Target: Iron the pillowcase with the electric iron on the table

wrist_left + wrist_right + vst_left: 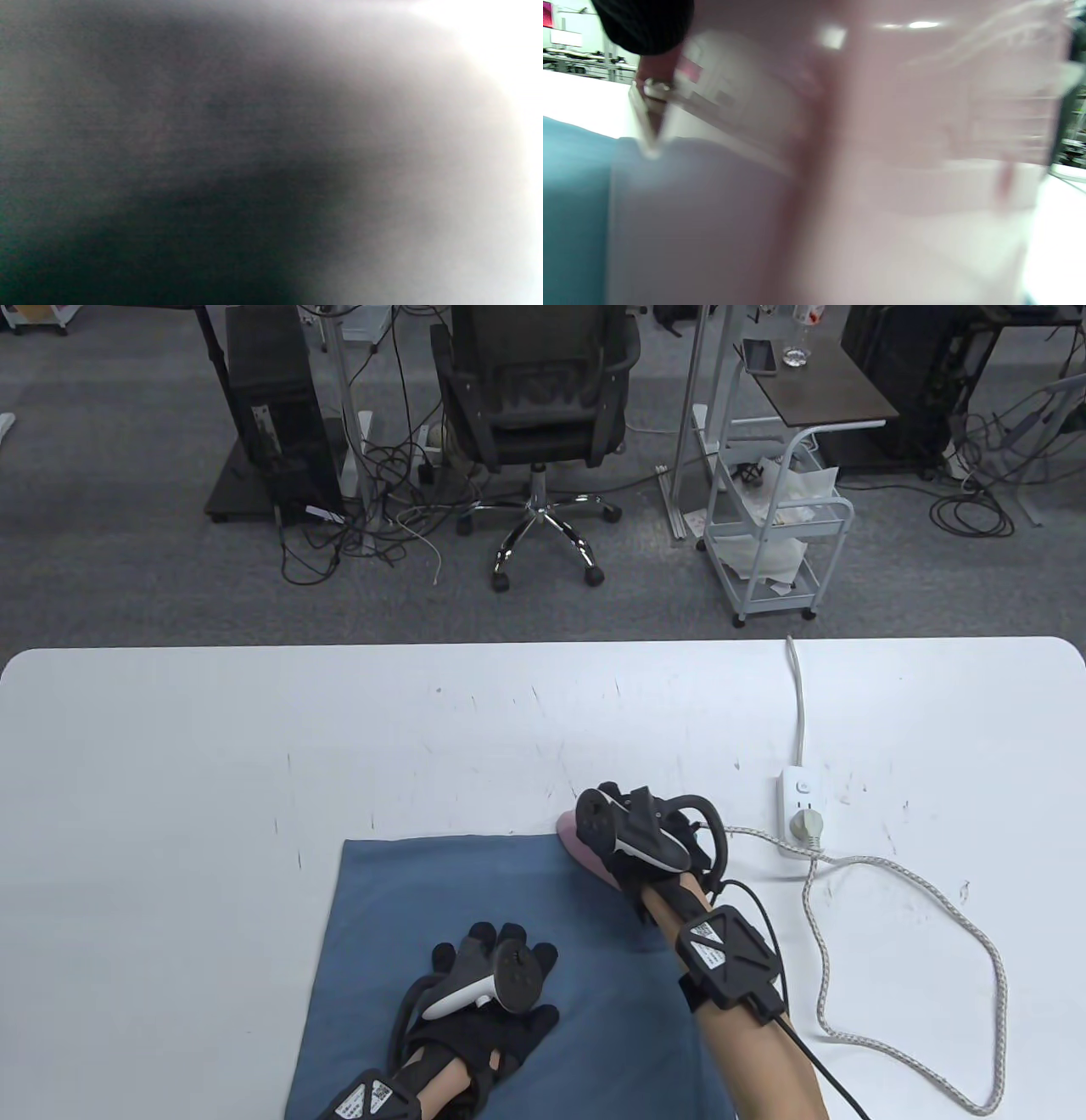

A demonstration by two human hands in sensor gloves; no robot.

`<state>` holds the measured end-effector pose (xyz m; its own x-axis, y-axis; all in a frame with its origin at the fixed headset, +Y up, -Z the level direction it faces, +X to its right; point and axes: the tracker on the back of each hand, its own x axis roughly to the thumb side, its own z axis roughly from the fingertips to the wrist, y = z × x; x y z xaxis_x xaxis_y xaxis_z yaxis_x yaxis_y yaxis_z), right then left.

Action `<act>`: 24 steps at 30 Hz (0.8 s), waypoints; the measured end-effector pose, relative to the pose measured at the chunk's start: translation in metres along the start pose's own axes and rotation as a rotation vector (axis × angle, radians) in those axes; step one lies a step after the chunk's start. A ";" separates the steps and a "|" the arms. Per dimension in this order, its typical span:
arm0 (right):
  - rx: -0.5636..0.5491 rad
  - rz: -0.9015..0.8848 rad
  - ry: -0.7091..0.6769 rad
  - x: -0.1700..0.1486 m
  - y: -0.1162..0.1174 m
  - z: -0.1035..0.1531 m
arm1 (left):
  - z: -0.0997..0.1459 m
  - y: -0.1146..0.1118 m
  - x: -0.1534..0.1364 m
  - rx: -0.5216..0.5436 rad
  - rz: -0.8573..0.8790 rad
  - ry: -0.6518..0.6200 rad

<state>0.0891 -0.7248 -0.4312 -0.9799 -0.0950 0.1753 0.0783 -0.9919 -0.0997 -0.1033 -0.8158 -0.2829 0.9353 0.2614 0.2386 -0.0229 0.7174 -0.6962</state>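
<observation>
Left hand (496, 997) fingers flat on pillowcase (407, 899) | right hand (645, 840) hides iron (585, 848), grip unclear

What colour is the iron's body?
Pale pink iron; clearest in the right wrist view.

Even, bright overhead light; only the table view sharp.
Soft shadows beneath both arms on the counter (254, 746). Left wrist view wholly blurred, dark grey fading to blown-out white at its right. Right wrist view smeared, out of focus, with small glare spots on the pink iron (882, 127).
</observation>
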 end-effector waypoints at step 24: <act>0.100 -0.086 0.212 -0.072 -0.019 0.031 | 0.002 0.004 -0.001 0.028 0.009 -0.006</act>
<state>0.1641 -0.7018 -0.4112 -0.9995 -0.0005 -0.0310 0.0004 -1.0000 0.0057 -0.1051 -0.8121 -0.2848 0.9328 0.2716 0.2368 -0.0412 0.7332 -0.6788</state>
